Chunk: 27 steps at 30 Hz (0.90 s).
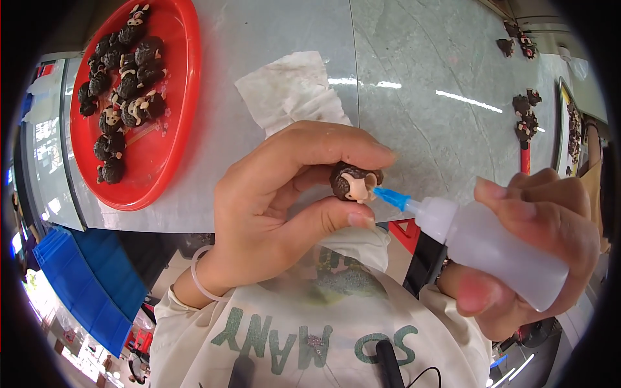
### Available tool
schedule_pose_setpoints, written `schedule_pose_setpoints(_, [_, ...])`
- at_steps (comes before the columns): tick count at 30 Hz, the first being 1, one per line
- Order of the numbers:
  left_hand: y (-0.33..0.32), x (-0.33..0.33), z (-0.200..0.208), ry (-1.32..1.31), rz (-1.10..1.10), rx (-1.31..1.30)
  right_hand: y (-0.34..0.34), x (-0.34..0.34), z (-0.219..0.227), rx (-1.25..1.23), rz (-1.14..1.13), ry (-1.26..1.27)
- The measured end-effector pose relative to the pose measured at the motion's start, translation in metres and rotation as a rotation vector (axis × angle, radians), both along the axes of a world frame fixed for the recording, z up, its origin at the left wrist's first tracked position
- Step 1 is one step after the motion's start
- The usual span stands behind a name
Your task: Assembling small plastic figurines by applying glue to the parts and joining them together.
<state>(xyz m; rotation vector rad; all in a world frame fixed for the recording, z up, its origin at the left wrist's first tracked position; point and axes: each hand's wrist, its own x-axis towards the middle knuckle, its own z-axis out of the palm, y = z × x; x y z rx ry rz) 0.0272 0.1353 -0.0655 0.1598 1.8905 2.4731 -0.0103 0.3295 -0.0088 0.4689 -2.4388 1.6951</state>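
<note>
Between the thumb and fingers of my left hand [272, 200] is a small figurine head [354, 183] with dark brown textured hair and a pale peach face. My right hand [537, 239] wraps round a translucent white squeeze bottle [501, 249], tilted with its nozzle toward the left. The blue tip [392, 198] of the bottle is at the peach part of the figurine head; whether any liquid comes out is too small to tell. A crumpled, stained white cloth or tissue [294, 90] lies on the table just beyond my left hand.
A red oval tray [184, 129] with several dark brown figurine pieces [129, 77] stands on the grey table [414, 58] at the left. More dark pieces [525, 119] sit near the right edge. A blue pleated item [84, 284] hangs at the lower left. Another person's arm [592, 149] shows at the far right.
</note>
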Motion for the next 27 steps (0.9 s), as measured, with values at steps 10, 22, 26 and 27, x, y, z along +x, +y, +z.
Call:
schedule_pose_setpoints(10, [0.000, 0.000, 0.003, -0.020, 0.013, 0.046, 0.003, -0.001, -0.006, -0.113, 0.005, -0.036])
schedule_pose_setpoints(22, [-0.004, 0.003, -0.001, 0.012, -0.055, 0.079, 0.001, -0.034, -0.041, 0.126, 0.074, 0.130])
schedule_pose_setpoints(26, [-0.003, 0.002, 0.001, 0.016, -0.045, 0.071, -0.008, -0.031, -0.037, 0.164, 0.122, -0.019])
schedule_pose_setpoints(27, [-0.003, 0.002, 0.002, 0.005, -0.040, 0.063, -0.007, -0.031, -0.036, 0.164, 0.146, -0.081])
